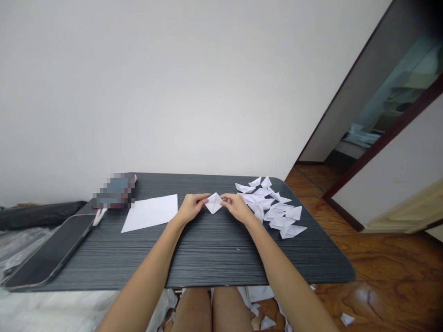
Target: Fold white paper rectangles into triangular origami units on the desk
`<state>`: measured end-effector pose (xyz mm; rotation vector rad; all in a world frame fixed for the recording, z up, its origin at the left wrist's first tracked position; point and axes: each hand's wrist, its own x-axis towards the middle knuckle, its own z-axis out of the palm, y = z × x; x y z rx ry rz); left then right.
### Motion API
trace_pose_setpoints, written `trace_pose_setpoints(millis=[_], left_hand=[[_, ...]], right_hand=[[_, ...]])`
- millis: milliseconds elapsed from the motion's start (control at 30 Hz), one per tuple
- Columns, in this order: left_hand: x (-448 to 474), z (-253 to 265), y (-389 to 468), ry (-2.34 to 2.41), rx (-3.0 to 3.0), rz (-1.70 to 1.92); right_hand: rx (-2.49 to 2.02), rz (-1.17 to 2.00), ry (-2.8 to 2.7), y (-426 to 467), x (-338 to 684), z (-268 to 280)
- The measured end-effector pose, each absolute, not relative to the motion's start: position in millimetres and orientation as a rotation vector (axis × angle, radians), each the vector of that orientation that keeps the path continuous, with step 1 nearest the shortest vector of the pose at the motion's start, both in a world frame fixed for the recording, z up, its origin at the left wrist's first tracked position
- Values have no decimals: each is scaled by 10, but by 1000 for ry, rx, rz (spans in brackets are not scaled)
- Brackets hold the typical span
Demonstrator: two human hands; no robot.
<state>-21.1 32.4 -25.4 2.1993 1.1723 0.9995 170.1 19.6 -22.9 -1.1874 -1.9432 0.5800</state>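
Note:
A small white folded paper (214, 203), diamond-shaped with creases crossing its middle, is held just above the dark table. My left hand (191, 207) pinches its left corner between thumb and fingers. At the opposite corner, my right hand (238, 206) grips it the same way. To the right of my right hand lies a pile of folded white paper boats (273, 205), several of them overlapping. Left of my left hand, a flat stack of blank white paper (151, 213) rests on the table.
The dark wood-grained table (214, 258) stands against a white wall (194, 83). A blurred-out object (116, 190) sits at its back left, beside a white cable (99, 216). Paper scraps (347, 319) lie on the wooden floor. At right is a doorway.

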Motion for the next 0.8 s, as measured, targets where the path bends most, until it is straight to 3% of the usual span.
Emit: trace_pose_setpoints(millis=[233, 467, 800], left_hand=[[-181, -217, 268, 1211, 2266, 1003], [-166, -191, 246, 1071, 2491, 1247], [-201, -275, 265, 1008, 2599, 828]], right_hand=[[-1184, 599, -1952, 199, 1720, -255], [-996, 469, -1840, 163, 1665, -237], [-1047, 363, -2198, 106, 1745, -291]])
